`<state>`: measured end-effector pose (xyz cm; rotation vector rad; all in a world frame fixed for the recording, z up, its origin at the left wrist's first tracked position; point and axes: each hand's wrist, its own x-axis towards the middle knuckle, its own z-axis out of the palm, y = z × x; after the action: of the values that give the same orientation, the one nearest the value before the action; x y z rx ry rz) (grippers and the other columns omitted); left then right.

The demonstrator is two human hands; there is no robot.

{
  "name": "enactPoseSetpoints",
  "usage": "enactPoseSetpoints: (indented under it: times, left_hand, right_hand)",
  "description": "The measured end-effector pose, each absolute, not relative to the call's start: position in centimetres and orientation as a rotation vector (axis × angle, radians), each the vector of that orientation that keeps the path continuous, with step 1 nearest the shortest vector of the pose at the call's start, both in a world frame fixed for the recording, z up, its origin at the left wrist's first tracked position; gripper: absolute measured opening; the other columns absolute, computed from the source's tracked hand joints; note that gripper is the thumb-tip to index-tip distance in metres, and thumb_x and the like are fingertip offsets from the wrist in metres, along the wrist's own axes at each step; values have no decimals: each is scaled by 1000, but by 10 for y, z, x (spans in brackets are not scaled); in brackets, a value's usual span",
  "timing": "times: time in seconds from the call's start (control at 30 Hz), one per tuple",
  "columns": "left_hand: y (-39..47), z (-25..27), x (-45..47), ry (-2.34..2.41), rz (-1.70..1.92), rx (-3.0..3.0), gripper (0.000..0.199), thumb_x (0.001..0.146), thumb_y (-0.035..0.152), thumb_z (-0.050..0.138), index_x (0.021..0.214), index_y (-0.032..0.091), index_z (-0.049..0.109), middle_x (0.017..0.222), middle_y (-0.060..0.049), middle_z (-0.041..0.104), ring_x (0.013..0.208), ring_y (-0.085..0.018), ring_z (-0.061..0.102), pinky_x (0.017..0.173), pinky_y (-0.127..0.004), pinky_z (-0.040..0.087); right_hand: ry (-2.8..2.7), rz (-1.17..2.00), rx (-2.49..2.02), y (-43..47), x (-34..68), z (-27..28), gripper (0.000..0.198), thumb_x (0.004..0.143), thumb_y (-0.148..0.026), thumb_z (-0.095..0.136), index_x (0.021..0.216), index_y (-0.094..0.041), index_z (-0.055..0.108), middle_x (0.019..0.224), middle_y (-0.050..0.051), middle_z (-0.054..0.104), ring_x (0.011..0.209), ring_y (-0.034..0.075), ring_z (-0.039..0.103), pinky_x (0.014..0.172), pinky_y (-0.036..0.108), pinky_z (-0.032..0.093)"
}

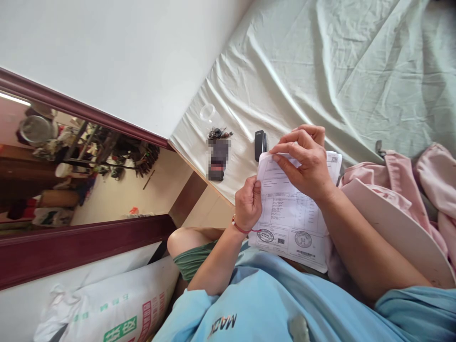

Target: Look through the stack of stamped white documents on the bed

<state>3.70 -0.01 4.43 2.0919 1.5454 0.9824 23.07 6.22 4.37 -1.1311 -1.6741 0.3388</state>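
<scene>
head view: a person sits by a bed w/ a pale green sheet point(320, 61). both hands hold a stack of papers point(288, 218) over the lap, right in front of the blue shirt point(270, 304).

the left hand point(248, 203) is closed on the left edge of the papers, thumb & fingers pinching it about halfway up. a red string point(239, 228) goes round that wrist. the right hand point(307, 161) is bent over the top of the papers, fingertips pressing on the top left corner, thumb behind so i can't see it. so both hands grip the same papers.

step in hand, i think: getting the sheets lined up or peeling the top one at the corner. next move prob needs a soft pinch on just one sheet, w/ the left hand keeping the rest from sliding.

on the bed near the papers: a small black thing point(260, 145) just past the top corner, a bunch of keys point(219, 133), and a clear cup point(207, 112) further off. a pink cloth point(423, 175) lies at the right, w/ a white curved board point(399, 228) beside the right arm. a white sack point(107, 308) w/ green print sits bottom left.

hard to see: the print on the papers is too small to read. one thing by the keys is blurred out. how many sheets there are, can't tell. the sack is cut off at the edge.
</scene>
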Motion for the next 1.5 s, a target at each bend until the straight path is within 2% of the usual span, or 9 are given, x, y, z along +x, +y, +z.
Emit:
enactPoseSetpoints:
  times: [0.4, 0.83, 1.07, 1.23, 1.5]
  left_hand:
    - [0, 42, 36, 1594, 983, 1983, 27, 112, 40, 41, 108, 21, 59, 77, 1, 63, 64, -13, 57, 60, -24, 44]
    - [1, 45, 37, 1639, 970, 1877, 32, 111, 47, 40, 107, 21, 60, 76, 1, 62, 66, -14, 55, 61, -25, 43]
    - [0, 45, 37, 1649, 965, 1875, 31, 111, 45, 41, 106, 22, 60, 76, 1, 61, 65, -13, 56, 61, -24, 44]
    - [-1, 45, 36, 1599, 978, 1993, 29, 112, 42, 40, 105, 21, 60, 75, 1, 63, 63, -13, 57, 59, -25, 42]
    - [-4, 47, 37, 1624, 945, 2023, 29, 112, 41, 40, 105, 22, 59, 72, 1, 62, 61, -13, 57, 59, -25, 42]
  right_hand:
    - [-1738, 284, -1136, 62, 230, 43, 20, 100, -30, 62, 102, -36, 81, 102, 6, 71, 119, 33, 53, 102, 57, 41]
    - [-1807, 232, -1132, 62, 230, 44, 20, 102, -27, 61, 105, -33, 80, 101, 5, 72, 118, 31, 56, 99, 50, 41]
    - [-1831, 298, -1171, 59, 229, 48, 21, 102, -29, 59, 106, -33, 79, 101, 6, 73, 120, 33, 55, 100, 52, 40]
    - [-1837, 347, -1191, 59, 232, 48, 26, 103, -31, 55, 115, -34, 78, 101, 7, 72, 121, 34, 54, 102, 54, 39]
    - [-1824, 299, -1183, 61, 231, 45, 22, 104, -33, 56, 104, -31, 78, 98, 7, 69, 117, 33, 55, 99, 53, 41]
